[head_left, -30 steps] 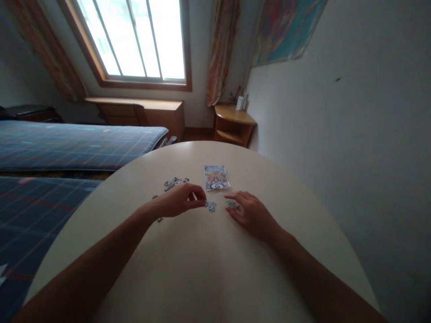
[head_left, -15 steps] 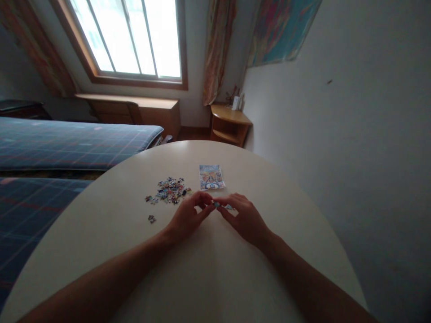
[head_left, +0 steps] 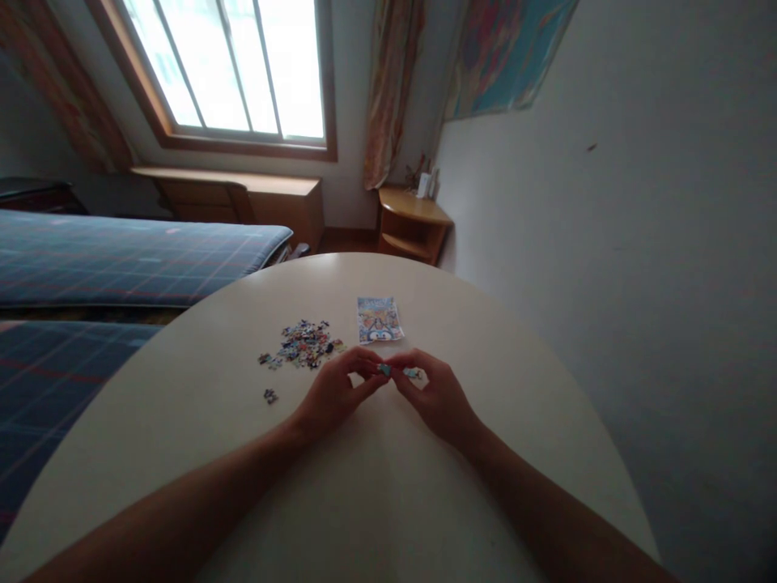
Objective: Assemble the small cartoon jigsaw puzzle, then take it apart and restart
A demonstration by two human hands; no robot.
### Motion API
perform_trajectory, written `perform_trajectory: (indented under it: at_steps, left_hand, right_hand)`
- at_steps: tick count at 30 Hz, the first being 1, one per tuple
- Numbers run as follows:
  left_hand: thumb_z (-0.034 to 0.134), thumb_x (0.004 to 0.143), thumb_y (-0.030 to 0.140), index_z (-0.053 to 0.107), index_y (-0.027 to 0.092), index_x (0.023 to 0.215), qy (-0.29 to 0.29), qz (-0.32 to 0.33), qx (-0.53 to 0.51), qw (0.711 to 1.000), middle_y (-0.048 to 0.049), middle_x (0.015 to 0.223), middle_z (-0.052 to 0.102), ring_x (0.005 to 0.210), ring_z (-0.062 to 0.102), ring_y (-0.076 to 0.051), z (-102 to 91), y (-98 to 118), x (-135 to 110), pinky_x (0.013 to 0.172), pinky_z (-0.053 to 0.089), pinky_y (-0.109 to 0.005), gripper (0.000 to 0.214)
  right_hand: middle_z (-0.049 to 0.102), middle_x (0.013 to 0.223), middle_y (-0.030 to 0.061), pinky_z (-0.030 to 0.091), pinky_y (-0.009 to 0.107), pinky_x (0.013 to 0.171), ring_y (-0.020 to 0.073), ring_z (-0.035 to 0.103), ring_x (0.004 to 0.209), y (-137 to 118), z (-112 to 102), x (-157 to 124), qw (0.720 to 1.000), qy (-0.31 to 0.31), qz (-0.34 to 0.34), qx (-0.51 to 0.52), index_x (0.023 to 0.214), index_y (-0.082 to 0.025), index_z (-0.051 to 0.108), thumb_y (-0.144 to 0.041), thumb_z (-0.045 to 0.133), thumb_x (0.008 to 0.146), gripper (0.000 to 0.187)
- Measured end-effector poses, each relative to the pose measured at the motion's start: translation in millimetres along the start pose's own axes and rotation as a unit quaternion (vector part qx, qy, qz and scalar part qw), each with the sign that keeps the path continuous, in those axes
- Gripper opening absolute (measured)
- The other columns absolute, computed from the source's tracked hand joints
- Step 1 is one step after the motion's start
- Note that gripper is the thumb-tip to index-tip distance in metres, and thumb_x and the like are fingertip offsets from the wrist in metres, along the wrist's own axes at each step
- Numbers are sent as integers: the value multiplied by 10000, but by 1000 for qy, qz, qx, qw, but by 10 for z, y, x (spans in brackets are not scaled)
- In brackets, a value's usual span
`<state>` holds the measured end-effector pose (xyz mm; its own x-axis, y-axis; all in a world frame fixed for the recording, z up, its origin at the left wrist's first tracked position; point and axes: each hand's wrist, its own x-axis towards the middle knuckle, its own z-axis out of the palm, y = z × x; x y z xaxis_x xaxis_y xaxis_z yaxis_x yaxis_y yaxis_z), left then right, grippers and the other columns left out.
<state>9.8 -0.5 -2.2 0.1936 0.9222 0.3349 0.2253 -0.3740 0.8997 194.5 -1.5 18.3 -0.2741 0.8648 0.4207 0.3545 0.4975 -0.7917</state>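
My left hand (head_left: 338, 389) pinches a small bluish jigsaw piece (head_left: 384, 369) between thumb and fingers. Against it, my right hand (head_left: 434, 390) is closed, its thumb and fingertips also gripping puzzle pieces; a light blue bit (head_left: 413, 373) sticks out on the right. The fingertips of both hands meet, so how the pieces join is hidden. Left of my left hand lies a heap of mixed jigsaw pieces (head_left: 307, 344). A small separate group of pieces (head_left: 270, 396) sits nearer to me. Just beyond my fingers lies a printed picture sheet (head_left: 379, 320) with a penguin-like figure.
Everything rests on a round cream table (head_left: 449, 300). A bed with a blue checked mattress (head_left: 139, 255) stands to the left. Behind are a wooden desk (head_left: 279, 185) and a corner shelf (head_left: 416, 206); a white wall (head_left: 607, 267) runs along the right.
My right fingers have drawn in slightly, and more of the light blue bit shows beside them. Both hands stay together; the heap and sheet lie as before, with a slight view shift.
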Motion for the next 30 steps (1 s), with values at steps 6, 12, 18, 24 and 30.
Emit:
perform_trajectory:
  at_steps: [6, 12, 18, 24, 30]
  left_hand:
    - [680, 813, 212, 653, 182, 936, 0, 2, 0, 1000, -35, 854, 744, 769, 713, -154, -14, 9, -7, 517, 460, -175, 129]
    - [634, 858, 269, 662, 179, 960, -7, -16, -6, 1000, -43, 840, 745, 740, 717, -159, -6, 28, -9, 524, 479, -192, 139]
    - [635, 848, 260, 661, 174, 917, 8, -11, 7, 1000, -34, 784, 732, 709, 705, -148, -4, 67, -5, 525, 476, -189, 113]
    - [634, 860, 300, 652, 166, 874, 8, -17, 7, 1000, -36, 765, 720, 699, 700, -150, -14, 45, -8, 549, 496, -204, 136]
    - [624, 870, 296, 633, 168, 851, 11, -22, 4, 1000, -31, 765, 704, 690, 689, -150, -7, 50, -13, 562, 501, -218, 130]
  right_hand:
    - [738, 906, 30, 510, 299, 800, 170, 675, 847, -1, -6, 14, 1000, 3, 8, 3, 979, -209, 713, -180, 618, 857, 157]
    - [735, 892, 31, 513, 304, 785, 172, 675, 834, 12, -14, 15, 1000, 11, 3, -6, 985, -209, 710, -202, 605, 868, 157]
    - [736, 890, 32, 515, 297, 777, 169, 677, 828, 15, -17, 15, 1000, 8, -2, -12, 964, -208, 712, -225, 607, 876, 138]
    - [743, 906, 36, 522, 305, 793, 175, 684, 848, 39, -7, 13, 1000, 6, 8, -6, 978, -215, 718, -245, 620, 881, 142]
    - [740, 911, 43, 525, 313, 788, 173, 686, 829, 10, -15, 6, 1000, 2, 4, -3, 1023, -212, 708, -254, 627, 878, 171]
